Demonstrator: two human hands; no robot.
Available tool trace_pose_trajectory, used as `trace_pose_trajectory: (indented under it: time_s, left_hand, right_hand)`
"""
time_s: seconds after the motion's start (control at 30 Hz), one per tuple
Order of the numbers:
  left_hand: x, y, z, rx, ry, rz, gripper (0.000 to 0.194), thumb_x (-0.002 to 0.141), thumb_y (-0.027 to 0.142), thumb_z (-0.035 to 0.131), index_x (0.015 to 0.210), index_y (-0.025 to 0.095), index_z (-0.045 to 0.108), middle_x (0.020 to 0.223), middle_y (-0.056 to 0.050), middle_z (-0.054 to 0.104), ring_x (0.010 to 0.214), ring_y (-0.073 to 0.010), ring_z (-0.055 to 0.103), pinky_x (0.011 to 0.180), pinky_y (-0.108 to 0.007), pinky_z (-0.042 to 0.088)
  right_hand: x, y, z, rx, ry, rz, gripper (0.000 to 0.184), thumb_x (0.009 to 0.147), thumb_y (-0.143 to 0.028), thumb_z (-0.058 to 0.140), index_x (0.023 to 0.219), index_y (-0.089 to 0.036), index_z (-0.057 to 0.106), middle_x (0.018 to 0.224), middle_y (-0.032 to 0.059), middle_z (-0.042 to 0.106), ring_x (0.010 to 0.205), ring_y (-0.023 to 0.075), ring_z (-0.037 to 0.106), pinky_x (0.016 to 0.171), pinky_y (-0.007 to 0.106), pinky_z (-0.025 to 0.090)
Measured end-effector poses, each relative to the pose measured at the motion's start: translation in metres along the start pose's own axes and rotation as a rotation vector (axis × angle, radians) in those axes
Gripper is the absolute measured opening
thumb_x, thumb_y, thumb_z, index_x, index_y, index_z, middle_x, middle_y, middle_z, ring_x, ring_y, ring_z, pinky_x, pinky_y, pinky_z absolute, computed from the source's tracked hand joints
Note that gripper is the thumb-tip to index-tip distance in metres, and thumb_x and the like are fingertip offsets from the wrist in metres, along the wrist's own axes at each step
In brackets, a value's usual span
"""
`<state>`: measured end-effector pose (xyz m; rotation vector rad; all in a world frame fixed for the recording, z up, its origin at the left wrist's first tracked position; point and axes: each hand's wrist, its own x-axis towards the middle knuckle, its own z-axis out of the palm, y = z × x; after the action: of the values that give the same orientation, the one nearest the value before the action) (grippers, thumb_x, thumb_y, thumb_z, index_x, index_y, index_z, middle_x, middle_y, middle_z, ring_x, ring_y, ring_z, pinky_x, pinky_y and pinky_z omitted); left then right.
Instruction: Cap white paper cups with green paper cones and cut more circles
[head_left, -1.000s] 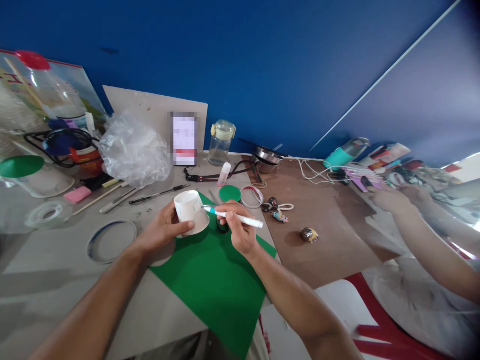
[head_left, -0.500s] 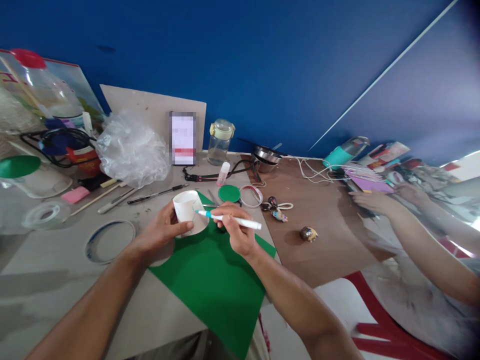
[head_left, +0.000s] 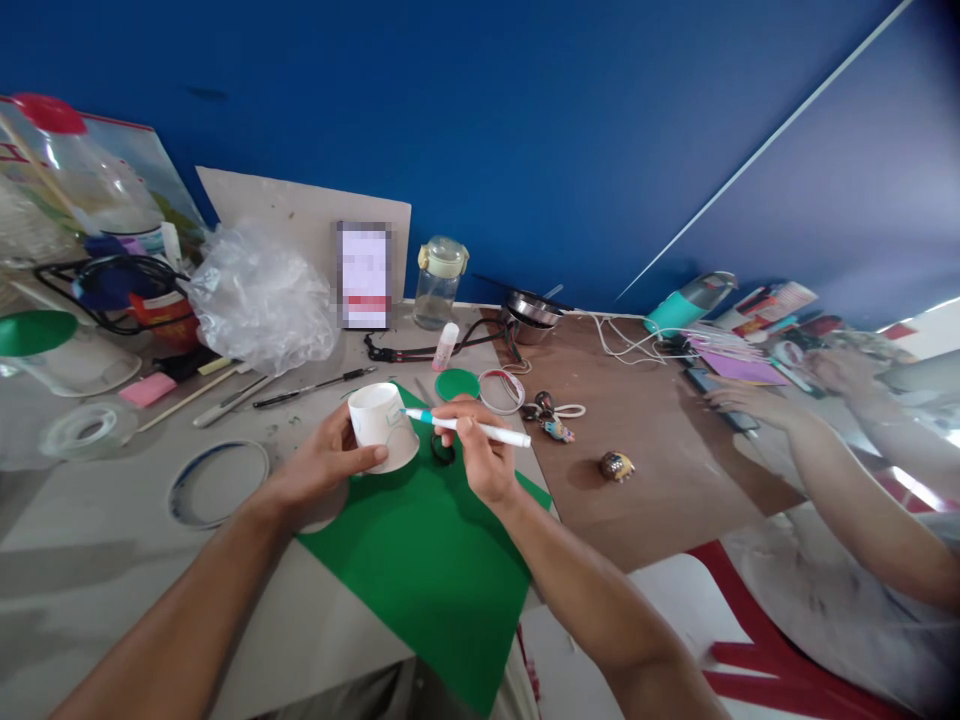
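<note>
My left hand is closed around the left side of a white paper cup, thumb pressed across its lower front. Faint teal lines show on the cup's wall. In my right hand is a white marker with a teal tip end, held like a pen. Its tip is at the cup's right side; whether it touches cannot be made out. Below both hands lies a sheet of green paper. Black scissor handles show partly behind my right hand, and a green paper disc lies just beyond it.
A glue stick, a tape ring and a lidded jar stand or lie behind. Leftward are a black pen, a crumpled plastic bag and a roll of clear tape. At right, another person's hand rests by a phone.
The marker tip moved left onto the cup's front, then back to its right side. My left hand stays on the cup. The other person's hand shifted slightly down and left.
</note>
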<state>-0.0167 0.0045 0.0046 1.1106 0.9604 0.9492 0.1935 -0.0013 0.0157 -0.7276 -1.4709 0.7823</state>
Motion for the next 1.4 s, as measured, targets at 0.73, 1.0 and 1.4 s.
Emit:
trace_pose_trajectory:
  time_s: [0.73,1.0,1.4]
  left_hand:
    - [0.000,0.007,0.000,-0.125,0.028,0.008,0.075,0.059,0.045,0.090,0.124,0.017,0.066,0.103,-0.013,0.075,0.098,-0.0346,0.070,0.078,-0.040,0.056]
    - [0.005,0.003,0.000,-0.093,0.075,0.048,0.074,0.064,0.043,0.089,0.128,0.019,0.062,0.110,-0.013,0.075,0.107,-0.0354,0.069,0.086,-0.043,0.056]
    - [0.002,-0.001,0.020,-0.013,0.193,0.048,0.068,0.063,0.044,0.089,0.116,0.015,0.059,0.097,-0.006,0.072,0.089,-0.0248,0.067,0.073,-0.032,0.053]
  right_hand:
    - [-0.011,0.021,0.015,0.088,-0.204,0.399,0.064,0.084,-0.059,0.071,0.135,-0.024,0.053,0.127,0.0139,0.069,0.111,0.0231,0.070,0.094,0.040,0.060]
    - [-0.014,0.015,0.018,-0.096,-0.144,0.321,0.059,0.086,-0.046,0.073,0.135,-0.021,0.052,0.122,0.0142,0.069,0.110,0.0244,0.069,0.096,0.040,0.058]
    - [-0.020,0.017,0.024,-0.709,-0.214,0.014,0.062,0.089,-0.049,0.068,0.138,-0.014,0.053,0.120,0.0214,0.069,0.112,0.0359,0.065,0.101,0.055,0.049]
